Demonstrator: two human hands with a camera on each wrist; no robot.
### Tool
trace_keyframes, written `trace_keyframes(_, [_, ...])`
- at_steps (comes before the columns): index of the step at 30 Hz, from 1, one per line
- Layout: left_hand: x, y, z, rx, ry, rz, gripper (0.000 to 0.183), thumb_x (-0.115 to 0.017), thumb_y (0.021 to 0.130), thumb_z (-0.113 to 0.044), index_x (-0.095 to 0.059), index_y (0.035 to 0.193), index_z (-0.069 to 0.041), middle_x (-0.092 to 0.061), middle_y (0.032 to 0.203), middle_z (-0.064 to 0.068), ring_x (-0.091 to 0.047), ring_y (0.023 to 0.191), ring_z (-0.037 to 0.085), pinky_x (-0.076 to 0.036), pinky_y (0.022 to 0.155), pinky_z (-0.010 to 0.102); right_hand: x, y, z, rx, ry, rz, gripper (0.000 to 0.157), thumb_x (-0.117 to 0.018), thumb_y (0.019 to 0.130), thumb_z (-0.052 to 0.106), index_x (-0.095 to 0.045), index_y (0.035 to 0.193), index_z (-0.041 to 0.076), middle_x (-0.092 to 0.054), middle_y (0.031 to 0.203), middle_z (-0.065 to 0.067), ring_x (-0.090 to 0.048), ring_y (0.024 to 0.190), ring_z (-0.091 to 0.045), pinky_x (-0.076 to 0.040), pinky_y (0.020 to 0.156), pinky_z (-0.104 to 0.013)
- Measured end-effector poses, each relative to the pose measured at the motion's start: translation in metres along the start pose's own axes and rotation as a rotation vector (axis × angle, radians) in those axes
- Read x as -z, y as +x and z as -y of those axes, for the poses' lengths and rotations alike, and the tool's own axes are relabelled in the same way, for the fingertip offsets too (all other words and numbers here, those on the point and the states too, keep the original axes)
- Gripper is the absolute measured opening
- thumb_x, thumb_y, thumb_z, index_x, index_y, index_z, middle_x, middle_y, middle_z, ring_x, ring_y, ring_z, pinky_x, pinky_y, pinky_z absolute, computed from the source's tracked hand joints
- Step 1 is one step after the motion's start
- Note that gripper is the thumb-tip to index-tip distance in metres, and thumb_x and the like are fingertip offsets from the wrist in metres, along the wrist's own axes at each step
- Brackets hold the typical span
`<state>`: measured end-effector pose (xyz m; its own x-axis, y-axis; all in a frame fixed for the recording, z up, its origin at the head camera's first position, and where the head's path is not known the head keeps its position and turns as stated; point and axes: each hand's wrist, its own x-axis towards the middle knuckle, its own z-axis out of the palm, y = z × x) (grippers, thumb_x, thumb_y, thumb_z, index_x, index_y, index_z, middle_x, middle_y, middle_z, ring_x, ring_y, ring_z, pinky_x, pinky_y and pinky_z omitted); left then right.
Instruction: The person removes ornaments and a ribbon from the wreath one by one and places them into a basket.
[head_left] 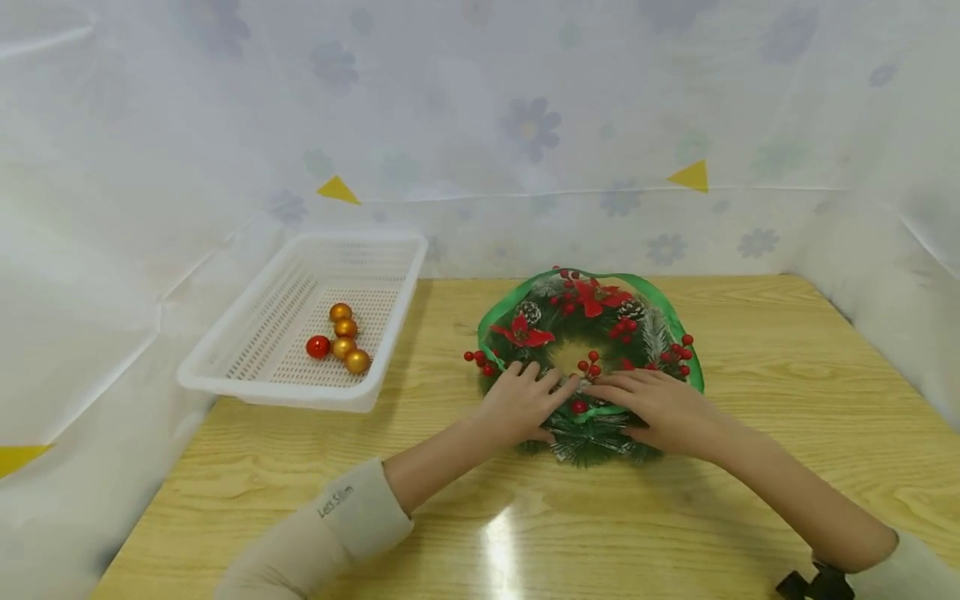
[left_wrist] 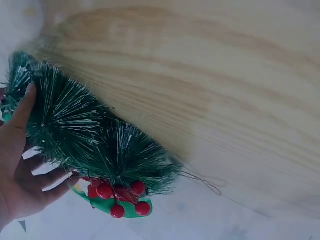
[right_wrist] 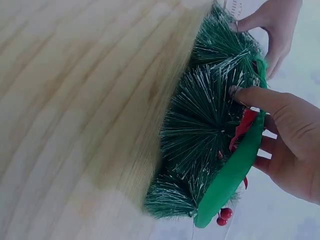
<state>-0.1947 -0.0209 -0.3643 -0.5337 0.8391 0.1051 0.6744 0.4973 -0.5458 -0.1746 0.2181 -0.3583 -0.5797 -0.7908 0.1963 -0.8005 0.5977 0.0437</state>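
A green Christmas wreath [head_left: 588, 446] lies on the table, trimmed with red poinsettias [head_left: 596, 297], pinecones, red berries and frosted sprigs. Green ribbon [head_left: 678, 321] loops around its rim. At its near side, my left hand [head_left: 517, 404] grips the left part, fingers over the top and thumb on the outer needles [left_wrist: 65, 120]. Just to the right, my right hand [head_left: 663, 412] holds the same near edge. Its thumb presses the needles [right_wrist: 200, 120] in the right wrist view, with the other fingers partly hidden behind the ribbon.
On the left stands a white plastic basket [head_left: 197, 375] containing one red ball [head_left: 318, 347] and several gold balls [head_left: 357, 361]. The wooden table [head_left: 435, 542] extends around the wreath. Flower-patterned white sheeting [head_left: 457, 108] encloses the back and sides.
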Motion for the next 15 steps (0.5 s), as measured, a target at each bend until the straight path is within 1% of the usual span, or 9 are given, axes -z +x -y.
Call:
trace_keyframes(3, [0.003,0.002,-0.003,0.022,-0.002,-0.016,0.092,-0.038,0.073,-0.079,-0.032,0.144,-0.022,-0.048,0.127,-0.002,-0.053,0.099,0.018,-0.044,0.081,0.031,0.001,-0.006,-0.002,0.008,0.019,-0.016,0.066,-0.080,0.069,0.015,-0.053,0.128,0.007,-0.055,0.121,-0.012,-0.053,0.106,-0.033,-0.045,0.083,-0.051])
trace_keyframes(5, [0.004,0.003,0.002,0.041,-0.043,-0.052,0.091,-0.033,0.073,-0.081,-0.033,0.144,-0.023,-0.048,0.129,-0.001,-0.052,0.104,0.019,-0.042,0.086,0.034,0.002,-0.008,-0.002,0.018,0.026,-0.028,0.065,-0.080,0.069,0.013,-0.053,0.128,0.007,-0.055,0.120,-0.011,-0.053,0.105,-0.033,-0.045,0.082,-0.052])
trace_keyframes(6, [0.003,0.004,0.006,0.054,-0.074,-0.088,0.090,-0.032,0.074,-0.081,-0.037,0.142,-0.022,-0.049,0.129,0.000,-0.051,0.106,0.019,-0.041,0.089,0.036,0.002,-0.008,-0.002,0.022,0.027,-0.035,0.065,-0.080,0.069,0.013,-0.053,0.128,0.007,-0.055,0.120,-0.011,-0.053,0.105,-0.033,-0.045,0.082,-0.052])
trace_keyframes(7, [0.002,0.006,0.012,0.067,-0.101,-0.132,0.087,-0.033,0.076,-0.079,-0.040,0.140,-0.021,-0.050,0.129,0.001,-0.051,0.108,0.021,-0.040,0.091,0.037,0.002,-0.009,-0.001,0.026,0.026,-0.042,0.065,-0.080,0.068,0.012,-0.053,0.127,0.007,-0.055,0.120,-0.011,-0.054,0.105,-0.033,-0.045,0.082,-0.051])
trace_keyframes(9, [-0.002,0.011,0.025,0.107,-0.144,-0.225,0.078,-0.038,0.080,-0.073,-0.046,0.136,-0.019,-0.051,0.129,0.003,-0.050,0.110,0.022,-0.038,0.094,0.038,0.002,-0.010,-0.001,0.030,0.023,-0.052,0.066,-0.081,0.067,0.012,-0.054,0.127,0.007,-0.056,0.119,-0.011,-0.054,0.104,-0.033,-0.046,0.081,-0.051])
trace_keyframes(11, [-0.007,0.016,0.040,0.168,-0.152,-0.309,0.068,-0.045,0.084,-0.064,-0.052,0.132,-0.016,-0.053,0.126,0.006,-0.051,0.110,0.023,-0.038,0.094,0.039,0.002,-0.010,-0.001,0.028,0.022,-0.051,0.066,-0.081,0.067,0.011,-0.054,0.127,0.007,-0.056,0.119,-0.011,-0.054,0.104,-0.033,-0.046,0.081,-0.051])
trace_keyframes(12, [-0.010,0.019,0.047,0.204,-0.149,-0.339,0.063,-0.047,0.086,-0.060,-0.054,0.129,-0.015,-0.054,0.125,0.007,-0.052,0.109,0.024,-0.039,0.094,0.039,0.003,-0.010,-0.001,0.025,0.022,-0.048,0.067,-0.081,0.067,0.011,-0.053,0.127,0.007,-0.056,0.118,-0.011,-0.054,0.104,-0.032,-0.046,0.081,-0.051])
trace_keyframes(13, [-0.013,0.023,0.054,0.243,-0.138,-0.353,0.058,-0.049,0.088,-0.055,-0.055,0.129,-0.015,-0.054,0.125,0.008,-0.052,0.109,0.024,-0.040,0.094,0.038,0.003,-0.010,-0.001,0.023,0.023,-0.044,0.067,-0.081,0.067,0.011,-0.053,0.128,0.007,-0.056,0.118,-0.011,-0.054,0.104,-0.032,-0.046,0.081,-0.051])
trace_keyframes(15, [-0.019,0.029,0.066,0.316,-0.117,-0.353,0.049,-0.051,0.090,-0.048,-0.057,0.125,-0.014,-0.055,0.123,0.008,-0.053,0.109,0.023,-0.040,0.093,0.038,0.003,-0.011,-0.001,0.018,0.026,-0.036,0.068,-0.081,0.067,0.011,-0.053,0.128,0.007,-0.056,0.118,-0.011,-0.054,0.104,-0.033,-0.046,0.081,-0.051])
